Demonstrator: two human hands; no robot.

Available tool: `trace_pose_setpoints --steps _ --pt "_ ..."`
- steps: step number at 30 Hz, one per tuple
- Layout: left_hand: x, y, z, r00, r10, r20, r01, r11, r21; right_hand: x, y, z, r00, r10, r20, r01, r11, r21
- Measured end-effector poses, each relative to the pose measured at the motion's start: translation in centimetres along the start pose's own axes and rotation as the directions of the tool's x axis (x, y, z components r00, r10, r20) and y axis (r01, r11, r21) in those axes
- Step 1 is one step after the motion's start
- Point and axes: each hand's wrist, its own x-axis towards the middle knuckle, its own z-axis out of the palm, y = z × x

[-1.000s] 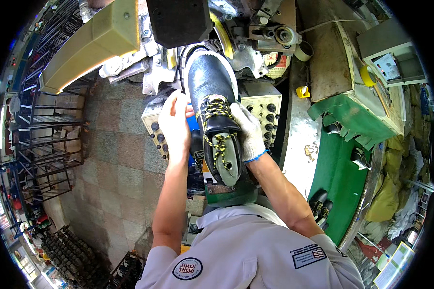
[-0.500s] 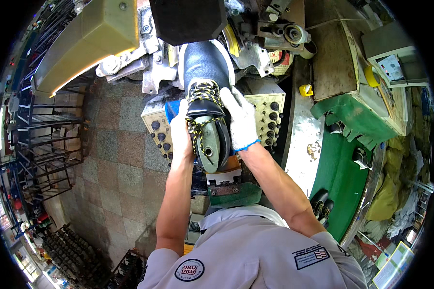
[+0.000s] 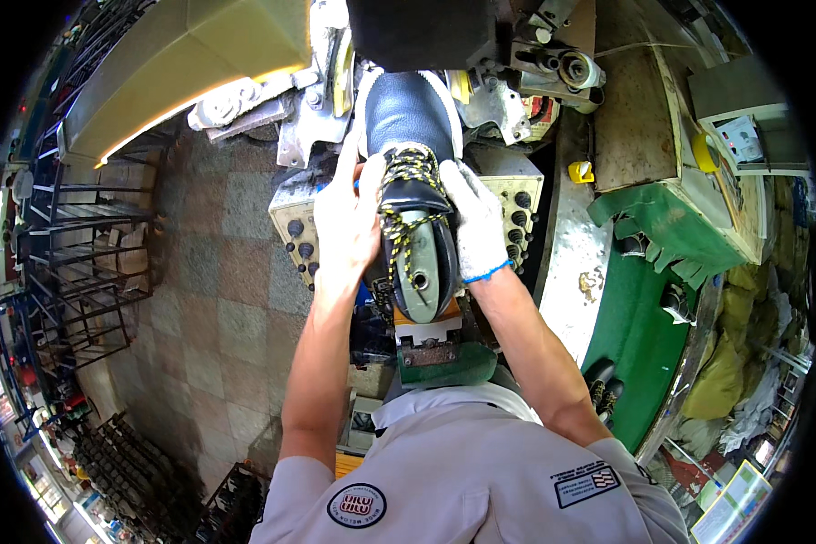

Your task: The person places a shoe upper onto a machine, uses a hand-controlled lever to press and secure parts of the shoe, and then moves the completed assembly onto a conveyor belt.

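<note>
The bare left hand (image 3: 349, 216) and gloved right hand (image 3: 477, 222) clamp the black shoe (image 3: 410, 113) from either side, beside its yellow-and-black laces (image 3: 411, 170). Its toe lies by a dark block (image 3: 423, 34), between metal plates (image 3: 491, 109); a grey last (image 3: 417, 286) sits in it.

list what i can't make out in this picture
Head view: toe tip of the black shoe, hidden by the dark block.
Head view: the block's top, cut off by the upper edge.
Head view: the shoe's underside, hidden by the shoe itself.
Head view: details of the lower-left racked items, too small and dark.
</note>
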Motion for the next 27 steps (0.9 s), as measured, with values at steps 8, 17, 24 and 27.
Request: trace_pose_setpoints --steps 8,17,24,27 --pt "3.0 -0.6 1.3 0.994 0.009 0.107 -0.042 0.95 0.308 0.3 -1.1 -0.6 0.999 0.045 0.023 -0.046 0.999 0.028" --pt "-0.2 -2.3 0.4 0.967 -0.142 0.212 0.239 0.799 -0.552 0.5 1.7 1.0 0.999 -0.029 -0.046 0.032 0.998 0.053" --pt "-0.6 -2.9 1.7 0.96 -0.184 0.211 0.28 0.63 -0.725 0.5 1.3 1.1 0.997 -0.076 -0.025 0.076 0.997 -0.007" --pt "-0.6 -3.6 2.3 0.966 -0.166 0.196 0.257 0.631 -0.731 0.6 1.2 0.8 0.999 -0.053 0.003 0.052 0.998 0.032"
